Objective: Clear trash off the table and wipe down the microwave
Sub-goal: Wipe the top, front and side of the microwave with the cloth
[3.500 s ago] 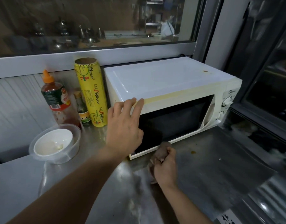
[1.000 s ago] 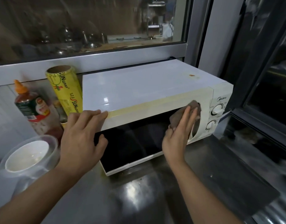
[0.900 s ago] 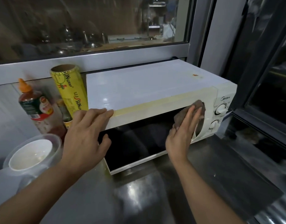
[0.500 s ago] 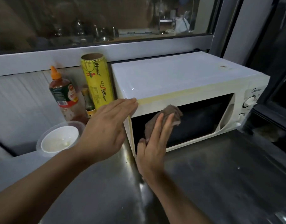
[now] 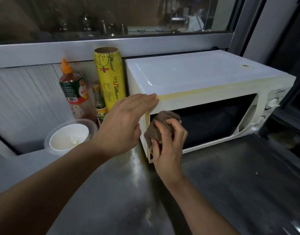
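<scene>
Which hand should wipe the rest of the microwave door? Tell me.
Right. The right hand already grips the cloth against the door's left edge, while the left hand lies flat on the microwave corner, likely steadying it.

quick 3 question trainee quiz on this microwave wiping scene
1. True or false: the left hand rests flat on the microwave's top front corner.
2. What does the right hand hold? A sponge; B brown cloth; C bottle
3. What stands directly left of the microwave?

Key: 1 true; 2 B; 3 the yellow wrap roll
</scene>
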Demonstrator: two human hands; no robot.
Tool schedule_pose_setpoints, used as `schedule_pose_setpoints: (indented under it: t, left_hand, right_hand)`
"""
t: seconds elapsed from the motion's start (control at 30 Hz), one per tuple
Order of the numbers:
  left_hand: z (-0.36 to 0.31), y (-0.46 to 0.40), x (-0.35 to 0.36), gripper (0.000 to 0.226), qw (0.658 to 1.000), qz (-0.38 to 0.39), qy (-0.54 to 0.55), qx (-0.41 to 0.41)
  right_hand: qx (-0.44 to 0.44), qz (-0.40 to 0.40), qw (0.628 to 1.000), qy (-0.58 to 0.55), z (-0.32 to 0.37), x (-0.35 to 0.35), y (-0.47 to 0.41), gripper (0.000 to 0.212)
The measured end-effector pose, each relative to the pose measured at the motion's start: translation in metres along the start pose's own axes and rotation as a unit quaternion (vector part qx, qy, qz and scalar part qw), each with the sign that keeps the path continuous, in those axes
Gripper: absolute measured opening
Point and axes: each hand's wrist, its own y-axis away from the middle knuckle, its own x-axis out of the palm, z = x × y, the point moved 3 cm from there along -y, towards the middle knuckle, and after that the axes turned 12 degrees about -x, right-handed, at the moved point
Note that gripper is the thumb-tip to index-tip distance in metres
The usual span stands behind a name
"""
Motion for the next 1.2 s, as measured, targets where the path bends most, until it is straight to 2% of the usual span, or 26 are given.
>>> schedule_pose_setpoints:
  t: [0.1,0.23,0.4,0.57,0.77,0.9,0.97,1.03,1.13,1.2]
  left_hand:
    - [-0.002,0.003,0.005,0.082,1.0,-0.013,0.013,-0.009]
    - [-0.004,0.005,0.006,0.079,0.999,-0.029,0.016,-0.013]
    - [-0.01,0.005,0.007,0.074,0.999,-0.042,0.014,-0.023]
    - [-0.014,0.004,0.005,0.071,0.998,-0.054,0.002,-0.032]
    - [-0.018,-0.001,0.005,0.068,0.997,-0.066,-0.024,-0.03]
    - [-0.019,-0.003,0.011,0.064,0.994,-0.098,0.0,-0.046]
    - [-0.02,-0.004,0.015,0.06,0.992,-0.112,0.014,-0.057]
    - [-0.022,-0.005,0.017,0.057,0.99,-0.122,0.024,-0.067]
    - [-0.022,-0.007,0.018,0.056,0.989,-0.129,0.028,-0.071]
    - [-0.023,-0.007,0.019,0.056,0.989,-0.13,0.027,-0.071]
  right_hand:
    - [-0.015,0.031,0.999,0.019,-0.008,0.009,0.023,0.065]
    - [0.008,0.079,0.996,0.035,-0.016,0.022,0.06,0.043]
    - [0.023,0.111,0.993,0.032,-0.022,0.027,0.074,0.035]
    - [0.016,0.058,0.998,0.027,-0.021,0.01,0.035,0.051]
    - [-0.045,0.016,0.997,0.064,-0.044,-0.017,0.007,0.049]
    - [0.037,-0.047,0.995,0.081,-0.097,-0.05,-0.01,0.052]
    - [0.09,-0.098,0.986,0.096,-0.13,-0.072,-0.021,0.043]
    - [0.158,-0.162,0.974,0.03,-0.158,-0.091,-0.031,0.032]
    - [0.244,-0.181,0.952,0.038,-0.177,-0.105,-0.037,0.02]
    - [0.246,-0.187,0.949,0.064,-0.162,-0.103,-0.04,0.031]
